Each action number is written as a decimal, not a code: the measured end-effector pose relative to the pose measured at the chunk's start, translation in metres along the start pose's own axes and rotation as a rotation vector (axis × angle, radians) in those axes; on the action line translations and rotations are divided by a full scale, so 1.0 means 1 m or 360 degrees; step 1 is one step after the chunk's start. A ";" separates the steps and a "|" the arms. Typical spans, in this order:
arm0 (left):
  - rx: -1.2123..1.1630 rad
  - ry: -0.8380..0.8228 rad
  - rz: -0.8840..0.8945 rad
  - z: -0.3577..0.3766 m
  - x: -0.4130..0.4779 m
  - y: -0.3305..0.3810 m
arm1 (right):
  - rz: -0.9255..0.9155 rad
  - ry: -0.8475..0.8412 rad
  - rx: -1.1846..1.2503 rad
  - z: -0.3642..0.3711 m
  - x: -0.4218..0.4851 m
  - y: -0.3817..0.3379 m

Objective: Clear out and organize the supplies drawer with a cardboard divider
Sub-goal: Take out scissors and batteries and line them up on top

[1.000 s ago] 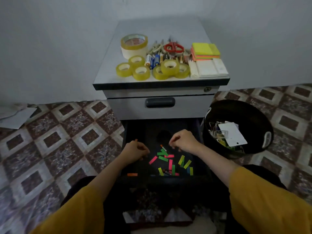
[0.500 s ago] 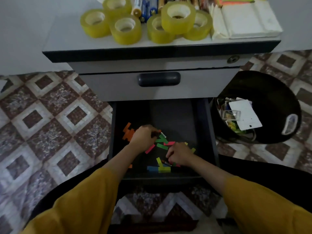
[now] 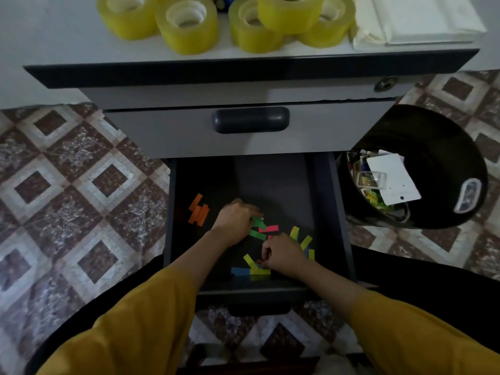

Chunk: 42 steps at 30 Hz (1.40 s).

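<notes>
— Charcoal-grey metal drawer [image 3: 322, 185] stands pulled out under the cabinet's shut one. We see small coloured paper strips [image 3: 270, 229] scattered on its floor, orange strips [image 3: 198, 211] at nine o'clock.
— Our left hand [image 3: 235, 219] pinches a green strip [image 3: 258, 222]. Our right hand [image 3: 282, 255], apart at five o'clock, curls over yellow strips [image 3: 250, 262], and we cannot tell its grip. At three o'clock, a round black bin [image 3: 433, 147] holds a white card [image 3: 392, 182].
</notes>
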<state>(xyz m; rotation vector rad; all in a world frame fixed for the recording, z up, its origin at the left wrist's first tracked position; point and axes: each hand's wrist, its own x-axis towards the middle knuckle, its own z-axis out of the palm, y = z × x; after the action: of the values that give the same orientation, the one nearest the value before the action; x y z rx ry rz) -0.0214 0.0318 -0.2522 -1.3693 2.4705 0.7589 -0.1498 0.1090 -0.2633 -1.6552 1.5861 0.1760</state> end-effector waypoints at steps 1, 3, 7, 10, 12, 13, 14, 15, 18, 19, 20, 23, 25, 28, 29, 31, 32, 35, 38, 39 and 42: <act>0.0007 -0.0010 0.0002 0.001 0.000 -0.001 | 0.0001 0.0007 -0.0011 0.001 0.001 0.000; 0.0033 -0.0007 0.0011 0.004 -0.001 -0.002 | 0.0007 0.0013 -0.0020 0.003 0.003 0.000; 0.0109 0.0046 0.0018 0.006 -0.002 -0.001 | 0.0024 0.0028 0.0020 0.005 0.006 0.001; 0.0152 0.0089 0.0003 0.010 -0.004 0.001 | 0.0038 0.0042 0.0039 0.008 0.008 0.003; 0.0176 0.0094 -0.0011 0.010 -0.004 0.002 | 0.0038 0.0041 0.0040 0.008 0.008 0.003; 0.0181 0.0091 -0.0022 0.010 -0.004 0.002 | 0.0035 0.0035 0.0040 0.008 0.008 0.003; 0.0186 0.0088 -0.0031 0.010 -0.004 0.002 | 0.0034 0.0028 0.0040 0.008 0.009 0.003; 0.0190 0.0083 -0.0040 0.011 -0.003 0.002 | 0.0034 0.0020 0.0044 0.008 0.009 0.003; 0.0204 0.0036 -0.0079 0.010 -0.002 0.002 | 0.0031 0.0000 0.0058 0.007 0.010 0.003; 0.0218 0.0005 -0.0088 0.010 -0.002 0.002 | 0.0031 -0.0003 0.0066 0.006 0.009 0.003; 0.0224 -0.0027 -0.0098 0.011 -0.003 0.002 | 0.0032 -0.0008 0.0073 0.006 0.008 0.003; 0.0173 -0.0100 -0.0165 0.010 -0.008 0.001 | 0.0051 0.0000 0.0087 0.002 0.001 0.005; 0.0053 -0.0085 -0.0264 0.005 -0.014 -0.001 | 0.0094 0.0029 0.0122 -0.003 -0.007 0.008; -0.0226 -0.0018 -0.0366 -0.011 -0.025 0.002 | 0.0137 0.0079 0.0242 -0.012 -0.020 0.011; -0.0317 0.0013 -0.0369 -0.018 -0.029 0.004 | 0.0140 0.0094 0.0295 -0.017 -0.023 0.010; -0.0476 0.0087 -0.0357 -0.032 -0.039 0.011 | 0.0159 0.0135 0.0416 -0.027 -0.031 0.005; -0.0540 0.0123 -0.0345 -0.039 -0.046 0.015 | 0.0167 0.0158 0.0479 -0.033 -0.036 0.001; -0.0688 0.0194 -0.0327 -0.055 -0.063 0.029 | 0.0181 0.0212 0.0653 -0.051 -0.051 -0.009; -0.0770 0.0307 -0.0332 -0.071 -0.082 0.044 | 0.0188 0.0257 0.0838 -0.067 -0.073 -0.018; -0.0781 0.0337 -0.0325 -0.075 -0.087 0.048 | 0.0189 0.0267 0.0883 -0.072 -0.079 -0.020; -0.0862 0.0397 -0.0306 -0.086 -0.105 0.059 | 0.0153 0.0330 0.1037 -0.085 -0.101 -0.025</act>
<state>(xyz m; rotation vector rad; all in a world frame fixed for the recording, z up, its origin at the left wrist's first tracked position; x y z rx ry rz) -0.0089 0.0878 -0.1159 -1.9564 2.3489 1.3491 -0.1841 0.1307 -0.1347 -1.1115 1.6421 -0.4370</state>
